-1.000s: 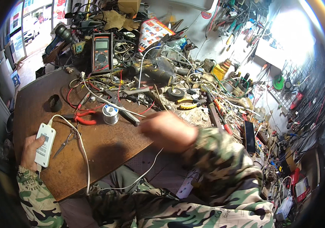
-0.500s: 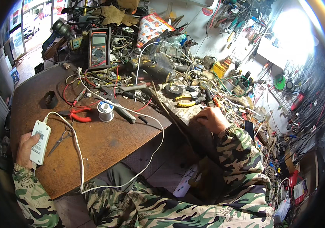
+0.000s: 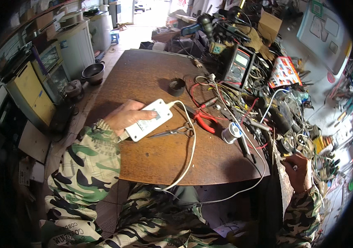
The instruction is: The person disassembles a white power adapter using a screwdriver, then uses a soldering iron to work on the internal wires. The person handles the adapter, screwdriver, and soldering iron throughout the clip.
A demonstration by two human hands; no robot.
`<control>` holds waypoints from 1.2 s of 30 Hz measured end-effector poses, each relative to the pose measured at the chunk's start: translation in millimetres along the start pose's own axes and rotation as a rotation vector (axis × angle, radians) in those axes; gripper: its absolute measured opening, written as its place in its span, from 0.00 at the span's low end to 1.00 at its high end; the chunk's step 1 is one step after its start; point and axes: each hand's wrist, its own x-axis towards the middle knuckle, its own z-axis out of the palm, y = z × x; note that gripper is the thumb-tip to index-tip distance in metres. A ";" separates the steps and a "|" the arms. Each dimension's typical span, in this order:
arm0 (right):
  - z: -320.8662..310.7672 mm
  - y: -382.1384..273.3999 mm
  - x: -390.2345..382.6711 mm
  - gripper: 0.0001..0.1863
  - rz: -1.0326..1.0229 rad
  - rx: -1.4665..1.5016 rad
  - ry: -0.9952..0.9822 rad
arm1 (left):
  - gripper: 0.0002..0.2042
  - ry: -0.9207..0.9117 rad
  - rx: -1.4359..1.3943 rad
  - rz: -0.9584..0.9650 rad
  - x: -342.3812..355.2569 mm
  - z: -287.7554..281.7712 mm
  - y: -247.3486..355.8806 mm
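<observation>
While the left hand [image 3: 127, 116] grips a white box [image 3: 145, 127], the right hand [image 3: 300, 172] rests curled, well apart

Where the camouflage-patterned left sleeve [image 3: 91, 163] reaches in, the box is held over the left part of a brown table [image 3: 149, 165].

Box: white, oblong, rounded corners, printed label on the upper face. Thumb laid across that face, the other fingers mostly hidden. Contact between box and tabletop cannot be told.

Cable [image 3: 193, 142]: white; leaves the box's far end, bends across the tabletop, passes over the front edge.

Right hand: fingers bent inward, beyond the table's right edge, near a tangle of tools and wires. A small pale spot shows at the fingers; whether anything is held cannot be told.

On the table:
– scissors [image 3: 166, 133], metal, just beside the box, tips toward the left;
– pliers [image 3: 205, 124], red-handled, right of the scissors;
– spool [image 3: 229, 135], silver wire, blue-and-white end uppermost, near the pliers;
– cup [image 3: 177, 87], round, black, farther back than the box.

At the back right: multimeter [image 3: 240, 64], dark case with orange-red trim, tilted against heaped wires; leaflet [image 3: 286, 71], red and white, to its right.

On the floor, left: metal pot [image 3: 93, 77], round, near a pale cabinet [image 3: 76, 51].
</observation>
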 end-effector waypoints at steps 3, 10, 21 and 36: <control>35.6 -81.1 48.9 0.05 -0.218 0.229 -0.114 | 0.19 0.028 -0.020 -0.022 -14.1 -9.2 -6.1; 153.8 -226.7 131.3 0.08 -0.596 0.798 -0.349 | 0.20 0.074 0.118 0.059 -34.5 -8.2 9.8; 203.7 -211.2 172.3 0.08 -0.374 0.933 -0.899 | 0.18 -0.111 0.253 0.085 -2.0 -4.9 1.6; 225.1 -175.7 176.9 0.05 -0.248 1.092 -0.691 | 0.20 -0.070 0.209 0.055 -1.8 -17.3 -5.6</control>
